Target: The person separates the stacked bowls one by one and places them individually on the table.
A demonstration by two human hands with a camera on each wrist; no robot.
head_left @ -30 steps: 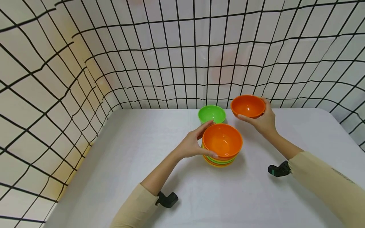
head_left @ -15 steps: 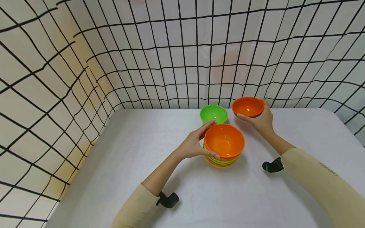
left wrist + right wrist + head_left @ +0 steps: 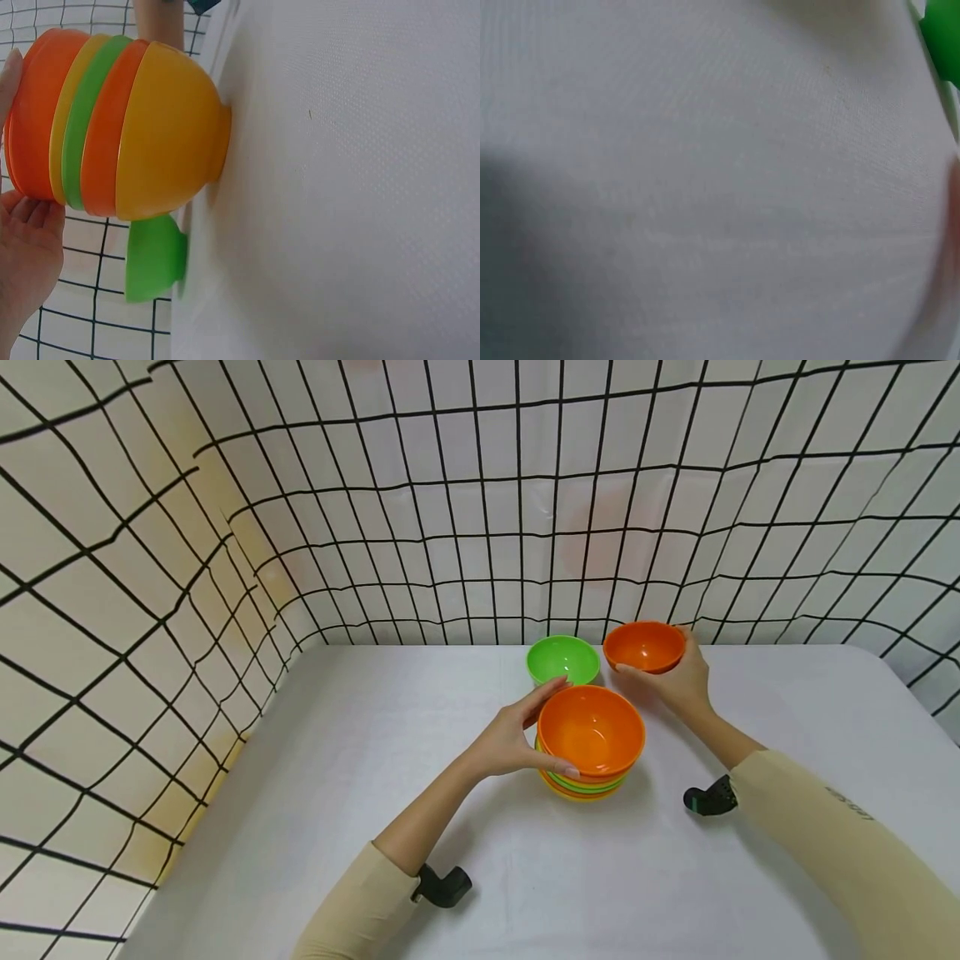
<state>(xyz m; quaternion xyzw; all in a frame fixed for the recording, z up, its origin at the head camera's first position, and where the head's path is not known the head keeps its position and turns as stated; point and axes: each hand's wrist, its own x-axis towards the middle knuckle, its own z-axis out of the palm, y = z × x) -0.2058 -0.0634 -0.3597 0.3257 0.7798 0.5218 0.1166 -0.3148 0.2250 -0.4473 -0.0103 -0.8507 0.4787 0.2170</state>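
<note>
A stack of nested bowls [image 3: 169, 135] in orange, yellow and green stands upright on the table, an orange bowl [image 3: 591, 731] on top. My left hand [image 3: 512, 737] holds it from the left, thumb in front of the upper rims and fingers behind. Farther back, my right hand [image 3: 678, 681] grips a loose orange bowl [image 3: 643, 647] by its right side, thumb in front. Whether that bowl's base touches the table is hidden. Just left of it sits a single green bowl [image 3: 562, 660], partly behind the stack. The right wrist view catches only a green bowl's edge [image 3: 943, 41] and a blurred finger.
The white table [image 3: 360, 760] runs back to a white wall covered by black netting [image 3: 480, 510]. Netting also rises along the left side. A black wrist camera [image 3: 444, 887] sits by the left cuff, another wrist camera [image 3: 708, 797] by the right cuff.
My right hand has lowered the loose orange bowl and brought it slightly left, closer to the green bowl. The left hand keeps its hold on the stack; the head view shifted a little.
</note>
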